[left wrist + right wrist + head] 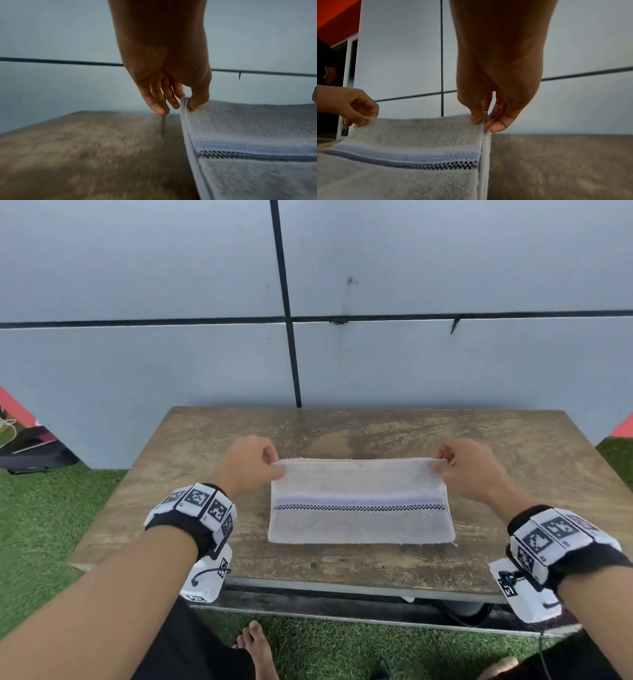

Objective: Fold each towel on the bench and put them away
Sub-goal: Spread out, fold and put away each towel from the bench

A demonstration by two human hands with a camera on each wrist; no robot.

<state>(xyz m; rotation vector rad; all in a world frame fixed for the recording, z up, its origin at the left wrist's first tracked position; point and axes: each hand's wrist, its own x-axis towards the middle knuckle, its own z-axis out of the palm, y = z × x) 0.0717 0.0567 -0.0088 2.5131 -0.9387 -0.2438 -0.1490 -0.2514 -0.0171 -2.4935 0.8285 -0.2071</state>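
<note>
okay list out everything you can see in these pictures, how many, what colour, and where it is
towel: one, off-white with a pale blue band and a dark checked stripe, folded, near edge on the bench, far edge lifted by both hands
bench: one, worn brown wood top, against the wall
wall: grey panels with dark seams, behind the bench
grass: green turf, on the ground around the bench
black bag: one, on the ground at far left
wrist bands: two, black with white marker tags, one on each wrist
bare feet: two, below the bench's near edge
left hand: pinches the towel's far left corner
right hand: pinches the far right corner
</note>
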